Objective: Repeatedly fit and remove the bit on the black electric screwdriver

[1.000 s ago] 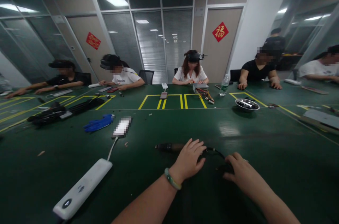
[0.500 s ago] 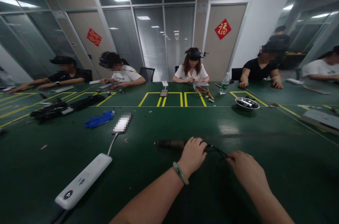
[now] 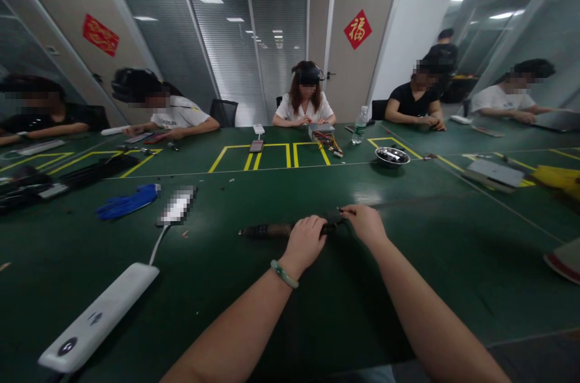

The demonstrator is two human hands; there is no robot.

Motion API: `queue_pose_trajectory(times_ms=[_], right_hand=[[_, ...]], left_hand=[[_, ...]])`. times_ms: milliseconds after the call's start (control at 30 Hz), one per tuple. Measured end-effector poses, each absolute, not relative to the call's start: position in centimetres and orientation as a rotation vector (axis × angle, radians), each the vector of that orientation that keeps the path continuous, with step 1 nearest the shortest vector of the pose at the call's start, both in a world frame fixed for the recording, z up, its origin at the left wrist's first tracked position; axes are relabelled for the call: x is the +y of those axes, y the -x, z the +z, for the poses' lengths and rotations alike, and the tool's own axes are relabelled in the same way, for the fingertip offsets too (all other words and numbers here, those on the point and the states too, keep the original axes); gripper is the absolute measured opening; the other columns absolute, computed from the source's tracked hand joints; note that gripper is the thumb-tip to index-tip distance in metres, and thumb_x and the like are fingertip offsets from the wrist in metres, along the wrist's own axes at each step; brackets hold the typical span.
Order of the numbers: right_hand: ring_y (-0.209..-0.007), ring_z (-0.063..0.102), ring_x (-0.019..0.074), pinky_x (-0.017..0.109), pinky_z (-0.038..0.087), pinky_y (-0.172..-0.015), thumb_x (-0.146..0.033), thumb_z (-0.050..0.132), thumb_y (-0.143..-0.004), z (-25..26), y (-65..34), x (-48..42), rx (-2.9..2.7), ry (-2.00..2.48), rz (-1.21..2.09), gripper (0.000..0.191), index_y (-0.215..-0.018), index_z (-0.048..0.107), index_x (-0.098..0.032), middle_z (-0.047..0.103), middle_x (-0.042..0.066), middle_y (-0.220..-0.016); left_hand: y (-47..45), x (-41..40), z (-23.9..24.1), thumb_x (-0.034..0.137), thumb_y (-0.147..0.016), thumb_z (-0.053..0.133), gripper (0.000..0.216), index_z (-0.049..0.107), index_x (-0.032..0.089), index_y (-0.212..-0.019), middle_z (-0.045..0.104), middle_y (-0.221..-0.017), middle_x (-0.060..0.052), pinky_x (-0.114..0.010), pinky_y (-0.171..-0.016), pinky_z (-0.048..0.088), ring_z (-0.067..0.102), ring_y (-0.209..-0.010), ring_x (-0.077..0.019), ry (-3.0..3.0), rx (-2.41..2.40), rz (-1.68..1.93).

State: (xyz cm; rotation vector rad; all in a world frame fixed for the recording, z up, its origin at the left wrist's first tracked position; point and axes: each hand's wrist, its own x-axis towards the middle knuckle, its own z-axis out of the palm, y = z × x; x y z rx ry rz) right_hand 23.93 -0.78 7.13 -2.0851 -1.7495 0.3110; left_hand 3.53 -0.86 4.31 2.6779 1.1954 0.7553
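A dark cylindrical tool with a narrow tip at its left end lies on the green table in front of me. My left hand, a bangle on its wrist, is wrapped over the tool's right part. From that end comes a thin black cord. My right hand pinches this cord close to the tool, a short dark bit of it showing past the fingertips. The tool's exact kind is hard to make out.
To the left lie a white power bank-like device, a cabled phone and a blue glove. Farther off are a steel bowl, a water bottle and a silver box with wires. Several people sit across the table.
The view has turned right and down. My right hand has come closer to my left hand along the cord, which is now bunched near the tool's end. My left hand keeps its hold.
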Motion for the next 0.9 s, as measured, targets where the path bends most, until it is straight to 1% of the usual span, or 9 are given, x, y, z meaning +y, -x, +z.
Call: queue_pose_trajectory(times_ms=[67, 133, 233, 367, 600, 733, 900], right_hand=[[-0.091, 0.066, 0.0162, 0.025, 0.045, -0.075, -0.032, 0.054, -0.089, 6.4, -23.8, -1.2, -1.752, 2.042, 0.376, 0.024, -0.105, 0.071, -0.029, 0.073, 0.000, -0.100], [-0.088, 0.066, 0.0152, 0.024, 0.046, -0.073, -0.029, 0.056, -0.087, 5.7, -23.8, -1.8, -1.743, 2.019, 0.423, 0.023, -0.105, 0.070, -0.027, 0.073, 0.000, -0.097], [-0.084, 0.066, 0.0159, 0.025, 0.045, -0.070, -0.030, 0.059, -0.085, 5.4, -23.9, -2.3, -1.734, 2.013, 0.446, 0.018, -0.097, 0.071, -0.024, 0.073, 0.001, -0.091], [-0.079, 0.064, 0.0159, 0.026, 0.043, -0.069, -0.030, 0.064, -0.082, 5.7, -24.0, -2.4, -1.797, 1.975, 0.465, 0.012, -0.088, 0.073, -0.025, 0.072, 0.000, -0.086], [-0.076, 0.062, 0.0143, 0.025, 0.042, -0.066, -0.030, 0.063, -0.081, 5.9, -23.7, -2.7, -1.984, 1.857, 0.380, 0.010, -0.085, 0.070, -0.023, 0.069, 0.000, -0.086], [-0.077, 0.061, 0.0146, 0.024, 0.042, -0.067, -0.028, 0.062, -0.080, 6.3, -23.4, -2.9, -2.065, 1.797, 0.348, 0.010, -0.085, 0.069, -0.023, 0.068, 0.000, -0.086], [-0.078, 0.061, 0.0149, 0.025, 0.042, -0.069, -0.026, 0.061, -0.081, 6.8, -22.8, -3.1, -2.100, 1.813, 0.322, 0.010, -0.085, 0.069, -0.022, 0.068, 0.001, -0.086]], left_hand=[[-3.7, -0.8, 4.2, 0.024, -0.089, 0.058, 0.021, 0.054, 0.021, -0.110, 0.057, -0.110, -0.005, -0.039, -0.090, 0.045, 0.055, -0.103, -0.0221, -2.688, 1.206, 0.739], [-3.9, -0.7, 4.2, 0.026, -0.089, 0.058, 0.018, 0.054, 0.021, -0.107, 0.057, -0.108, -0.005, -0.038, -0.087, 0.045, 0.056, -0.100, -0.0220, -2.702, 1.223, 0.723], [-4.1, -0.5, 4.3, 0.027, -0.090, 0.057, 0.017, 0.055, 0.022, -0.106, 0.057, -0.106, -0.005, -0.037, -0.084, 0.045, 0.056, -0.098, -0.0214, -2.717, 1.243, 0.698], [-4.1, -0.4, 4.5, 0.026, -0.090, 0.055, 0.015, 0.056, 0.022, -0.104, 0.057, -0.105, -0.004, -0.036, -0.082, 0.046, 0.056, -0.096, -0.0205, -2.709, 1.242, 0.686], [-3.9, -0.5, 4.6, 0.022, -0.087, 0.057, 0.016, 0.057, 0.023, -0.103, 0.058, -0.105, -0.003, -0.036, -0.083, 0.045, 0.056, -0.097, -0.0207, -2.690, 1.216, 0.711], [-4.1, -0.3, 4.5, 0.025, -0.090, 0.055, 0.010, 0.058, 0.023, -0.098, 0.059, -0.102, -0.004, -0.036, -0.082, 0.045, 0.056, -0.095, -0.0207, -2.687, 1.241, 0.699], [-4.2, 0.0, 4.2, 0.028, -0.090, 0.056, 0.009, 0.058, 0.023, -0.098, 0.059, -0.102, -0.002, -0.036, -0.083, 0.045, 0.056, -0.096, -0.0201, -2.679, 1.240, 0.711]])
